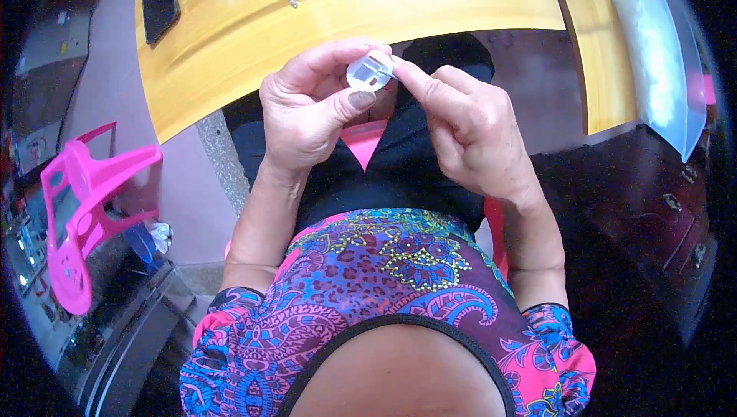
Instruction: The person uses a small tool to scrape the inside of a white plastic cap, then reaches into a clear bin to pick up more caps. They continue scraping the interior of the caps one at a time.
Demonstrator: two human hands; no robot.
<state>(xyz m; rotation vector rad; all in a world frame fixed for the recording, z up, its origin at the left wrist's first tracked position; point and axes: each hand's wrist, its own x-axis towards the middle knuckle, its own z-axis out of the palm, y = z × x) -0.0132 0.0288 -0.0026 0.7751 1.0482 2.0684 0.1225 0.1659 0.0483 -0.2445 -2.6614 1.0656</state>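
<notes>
Just past the near edge of the table, above my lap, my left hand (307, 102) is closed on a small round white plastic piece (361, 78), pinched between thumb and fingers. A raised rectangular part and a small slot show on its face. My right hand (468, 121) meets the piece from the right. Its index fingertip presses at the rim, where a thin greyish sliver shows. The other fingers are curled in, and whatever they pinch is too small and hidden to name.
On the yellow wooden table (345, 14) lie a black phone (159, 4) at the left and a small metal piece (292, 2). A clear plastic bag of white things (652, 49) stands at the right. A pink plastic chair (88, 194) is on the left; dark drawers (652, 210) are on the right.
</notes>
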